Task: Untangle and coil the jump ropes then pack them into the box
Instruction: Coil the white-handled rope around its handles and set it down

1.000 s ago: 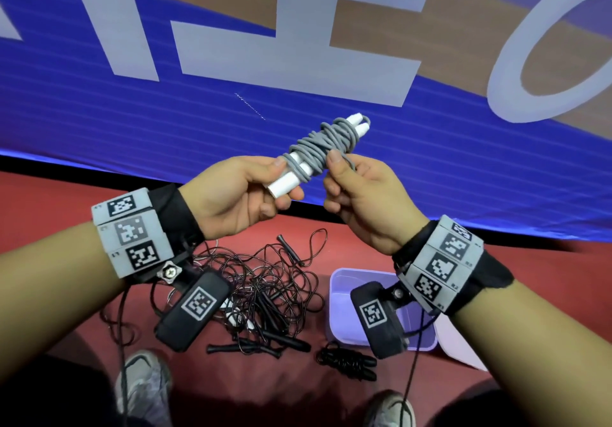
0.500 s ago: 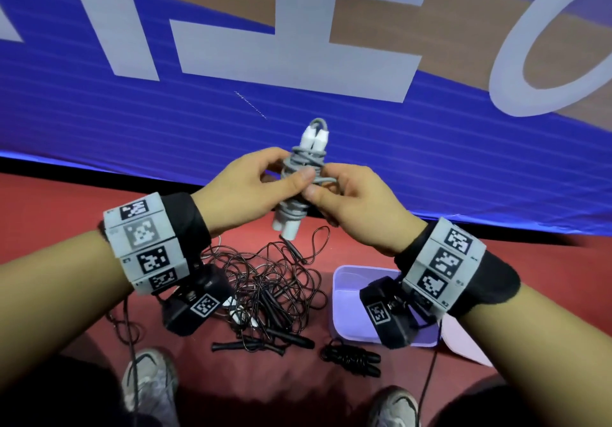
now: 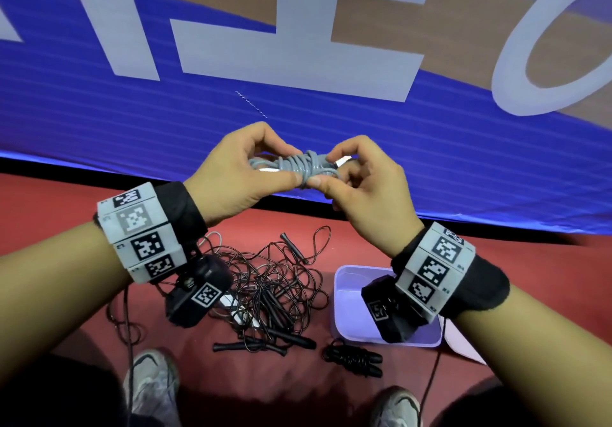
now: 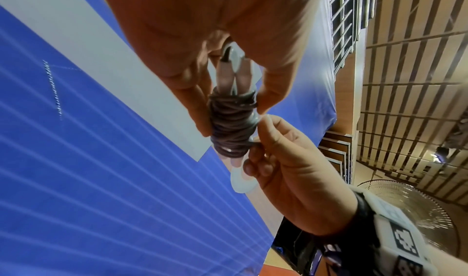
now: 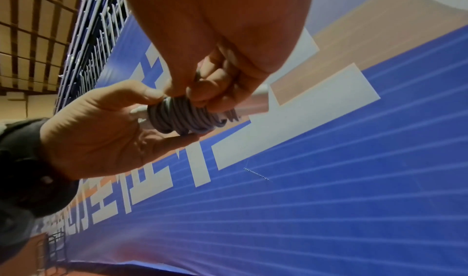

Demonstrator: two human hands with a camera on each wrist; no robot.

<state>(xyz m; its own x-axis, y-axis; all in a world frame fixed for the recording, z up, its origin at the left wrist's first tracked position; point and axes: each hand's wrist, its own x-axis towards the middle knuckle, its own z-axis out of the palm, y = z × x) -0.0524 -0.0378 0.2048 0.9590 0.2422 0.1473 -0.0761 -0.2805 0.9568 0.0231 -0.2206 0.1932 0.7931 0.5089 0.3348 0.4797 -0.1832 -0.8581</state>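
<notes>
Head view: one grey rope [image 3: 298, 168], cord wound tight round two white handles, held level above the floor [image 3: 66, 214] between left hand [image 3: 238, 174] and right hand [image 3: 367, 191], both pinching it. One tangle [image 3: 268, 281] of thin black ropes, one coiled black rope [image 3: 352, 358], one lilac box [image 3: 344, 307], on red floor. Blue banner [image 3: 132, 121] behind.

Left wrist view: left fingers [image 4: 195, 100] curl on the glossy coil.

Right wrist view: right fingers [image 5: 202, 92] curl on it.

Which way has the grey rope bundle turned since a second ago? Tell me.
Yes. The grey rope bundle now lies roughly level along the banner's lower edge, between left hand and right hand; earlier it slanted up-right, then stood upright.
</notes>
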